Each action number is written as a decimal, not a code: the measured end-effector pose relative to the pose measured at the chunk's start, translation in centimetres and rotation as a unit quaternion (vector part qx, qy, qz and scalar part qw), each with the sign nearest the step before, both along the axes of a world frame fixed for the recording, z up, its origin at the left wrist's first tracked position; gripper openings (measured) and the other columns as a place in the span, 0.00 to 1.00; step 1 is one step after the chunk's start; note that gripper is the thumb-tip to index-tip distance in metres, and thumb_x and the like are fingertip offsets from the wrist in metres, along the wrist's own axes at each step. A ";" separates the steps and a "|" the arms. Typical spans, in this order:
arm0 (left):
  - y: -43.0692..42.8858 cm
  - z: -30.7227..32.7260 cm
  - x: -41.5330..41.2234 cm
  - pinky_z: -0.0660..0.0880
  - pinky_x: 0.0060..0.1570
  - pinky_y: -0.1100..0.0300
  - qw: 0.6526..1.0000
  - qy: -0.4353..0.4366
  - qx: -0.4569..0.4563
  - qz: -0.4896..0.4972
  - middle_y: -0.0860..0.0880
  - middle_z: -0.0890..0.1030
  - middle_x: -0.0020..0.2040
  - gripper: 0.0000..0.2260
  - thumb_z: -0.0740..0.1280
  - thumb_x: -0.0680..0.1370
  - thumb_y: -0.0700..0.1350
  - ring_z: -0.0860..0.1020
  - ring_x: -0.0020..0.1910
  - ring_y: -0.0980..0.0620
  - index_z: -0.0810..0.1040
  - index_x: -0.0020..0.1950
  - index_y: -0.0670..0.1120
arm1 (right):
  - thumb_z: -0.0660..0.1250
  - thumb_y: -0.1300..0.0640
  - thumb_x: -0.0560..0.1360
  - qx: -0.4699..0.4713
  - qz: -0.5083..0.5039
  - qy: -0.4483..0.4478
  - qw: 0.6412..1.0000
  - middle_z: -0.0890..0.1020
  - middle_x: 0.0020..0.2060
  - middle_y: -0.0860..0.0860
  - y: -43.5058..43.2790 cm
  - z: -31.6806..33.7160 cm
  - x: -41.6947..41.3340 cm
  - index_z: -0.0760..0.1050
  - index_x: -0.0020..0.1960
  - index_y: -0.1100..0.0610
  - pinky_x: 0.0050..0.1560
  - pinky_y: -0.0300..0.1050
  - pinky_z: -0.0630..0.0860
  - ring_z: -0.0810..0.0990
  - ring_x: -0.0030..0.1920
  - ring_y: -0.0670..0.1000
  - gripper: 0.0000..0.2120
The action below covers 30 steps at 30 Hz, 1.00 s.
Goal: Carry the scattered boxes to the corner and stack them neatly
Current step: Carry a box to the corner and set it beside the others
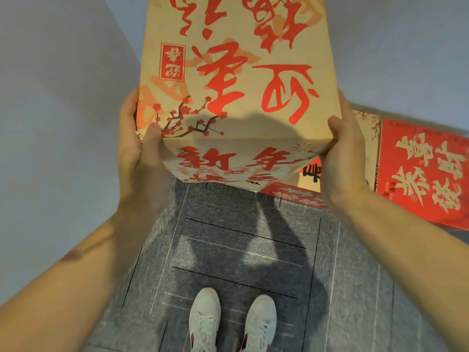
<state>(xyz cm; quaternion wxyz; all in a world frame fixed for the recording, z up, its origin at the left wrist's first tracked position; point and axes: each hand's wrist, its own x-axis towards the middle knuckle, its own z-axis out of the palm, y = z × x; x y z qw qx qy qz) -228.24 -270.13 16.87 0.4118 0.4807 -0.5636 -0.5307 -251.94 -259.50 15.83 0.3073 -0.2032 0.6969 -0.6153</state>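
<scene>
Gripping the box [236, 80] at its near corners, left hand [137, 148] and right hand [342, 151] curl round opposite sides, long axis pointing away, above 1 red box [418, 171] lower right.

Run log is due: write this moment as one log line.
stage: holding | left hand: grips tan box, left side | right hand: grips right side | tan box: above carpet | red box: on carpet, right

Your tan box [236, 85] printed with red calligraphy and a dark plum-blossom branch, a red-panelled box [421, 171] lettered in white, grey carpet [355, 275] crossed by thin black and white lines, your white shoes [205, 318]
</scene>
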 end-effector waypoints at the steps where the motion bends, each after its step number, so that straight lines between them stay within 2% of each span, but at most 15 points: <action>1: 0.0 -0.1 0.0 0.77 0.57 0.64 1.000 0.000 0.002 0.002 0.51 0.77 0.69 0.22 0.55 0.87 0.37 0.80 0.62 0.61 0.60 0.81 0.43 | 0.51 0.57 0.82 0.004 0.004 0.004 1.000 0.82 0.67 0.48 0.1 -0.1 0.1 0.70 0.78 0.49 0.59 0.42 0.75 0.79 0.68 0.50 0.26; 3: 0.1 0.1 0.1 0.77 0.56 0.67 0.999 0.004 0.020 0.031 0.50 0.73 0.74 0.24 0.58 0.87 0.42 0.79 0.63 0.65 0.57 0.83 0.44 | 0.53 0.53 0.83 -0.004 0.005 -0.006 1.000 0.80 0.69 0.45 0.5 0.0 0.2 0.67 0.80 0.48 0.62 0.42 0.76 0.77 0.69 0.46 0.25; 5: 0.7 0.8 0.2 0.75 0.57 0.70 0.996 0.010 0.057 0.071 0.53 0.68 0.77 0.29 0.60 0.87 0.50 0.76 0.65 0.69 0.54 0.85 0.46 | 0.56 0.45 0.80 -0.016 -0.019 -0.046 0.999 0.75 0.74 0.43 0.9 0.5 0.6 0.62 0.82 0.45 0.69 0.44 0.72 0.73 0.74 0.45 0.30; 7: 1.6 1.4 0.3 0.73 0.64 0.63 0.989 0.006 0.109 0.102 0.56 0.70 0.76 0.30 0.62 0.84 0.57 0.75 0.66 0.69 0.58 0.84 0.51 | 0.56 0.41 0.80 -0.005 -0.029 -0.071 0.997 0.73 0.75 0.42 1.3 1.2 1.0 0.60 0.82 0.45 0.65 0.41 0.73 0.73 0.73 0.41 0.31; 8: 1.8 1.6 0.2 0.77 0.60 0.60 0.985 0.009 0.137 0.105 0.58 0.76 0.71 0.25 0.63 0.85 0.56 0.78 0.59 0.70 0.63 0.81 0.53 | 0.55 0.41 0.83 0.011 -0.017 -0.081 0.996 0.76 0.72 0.41 1.5 1.4 1.3 0.61 0.82 0.46 0.60 0.37 0.75 0.75 0.69 0.38 0.28; 10: 1.4 1.8 -0.1 0.81 0.46 0.59 0.978 0.018 0.182 0.100 0.58 0.82 0.56 0.16 0.62 0.86 0.50 0.82 0.46 0.68 0.70 0.75 0.52 | 0.50 0.46 0.88 0.034 0.009 -0.107 0.994 0.83 0.59 0.38 1.7 1.8 2.2 0.66 0.79 0.49 0.49 0.32 0.76 0.81 0.55 0.34 0.22; 11: 0.7 2.1 -0.3 0.81 0.43 0.59 0.977 0.013 0.185 0.101 0.56 0.83 0.53 0.15 0.63 0.86 0.49 0.83 0.44 0.66 0.72 0.73 0.51 | 0.49 0.48 0.88 0.040 0.013 -0.109 0.993 0.83 0.52 0.37 1.7 1.9 2.6 0.68 0.77 0.51 0.47 0.31 0.77 0.81 0.50 0.33 0.21; 13: -1.1 2.4 -0.7 0.81 0.42 0.59 0.982 0.003 0.164 0.096 0.55 0.81 0.51 0.14 0.63 0.86 0.48 0.83 0.42 0.66 0.71 0.72 0.48 | 0.49 0.50 0.89 0.053 0.014 -0.100 0.993 0.83 0.47 0.35 1.4 2.2 3.3 0.70 0.74 0.53 0.47 0.30 0.77 0.81 0.47 0.32 0.20; 17: -3.6 2.1 -0.8 0.82 0.43 0.62 0.990 0.007 0.120 0.073 0.54 0.78 0.51 0.10 0.63 0.87 0.48 0.82 0.41 0.66 0.68 0.66 0.47 | 0.48 0.52 0.89 0.065 -0.010 -0.098 0.993 0.80 0.53 0.40 0.3 2.3 4.4 0.68 0.77 0.50 0.51 0.37 0.73 0.80 0.50 0.33 0.20; 22: -4.6 0.8 -0.1 0.83 0.50 0.56 0.993 -0.011 0.095 0.064 0.53 0.78 0.51 0.08 0.62 0.87 0.50 0.82 0.43 0.66 0.68 0.62 0.48 | 0.50 0.51 0.89 0.063 -0.018 -0.095 0.993 0.78 0.61 0.41 -0.1 1.8 5.4 0.67 0.78 0.45 0.62 0.44 0.72 0.76 0.65 0.41 0.19; 25: -4.8 0.5 0.1 0.83 0.53 0.51 0.994 -0.009 0.091 0.053 0.52 0.79 0.52 0.06 0.62 0.87 0.51 0.82 0.45 0.64 0.70 0.60 0.50 | 0.48 0.49 0.89 0.064 -0.019 -0.070 0.995 0.79 0.60 0.40 0.0 1.6 5.4 0.68 0.77 0.48 0.67 0.47 0.71 0.76 0.66 0.42 0.20; 28: -5.0 0.4 -0.5 0.82 0.49 0.55 0.994 -0.002 0.093 0.052 0.52 0.80 0.52 0.04 0.62 0.87 0.51 0.82 0.45 0.62 0.70 0.57 0.52 | 0.48 0.48 0.89 0.062 -0.008 -0.066 0.996 0.79 0.56 0.40 -0.1 1.7 5.2 0.70 0.71 0.52 0.72 0.48 0.71 0.77 0.65 0.41 0.19; 30: -5.3 0.5 -1.1 0.79 0.46 0.57 0.994 -0.003 0.094 0.058 0.54 0.79 0.48 0.04 0.62 0.87 0.52 0.81 0.42 0.62 0.70 0.55 0.53 | 0.48 0.45 0.87 0.059 0.000 -0.058 0.997 0.79 0.55 0.39 -0.3 1.6 4.7 0.70 0.65 0.50 0.72 0.48 0.71 0.78 0.63 0.39 0.16</action>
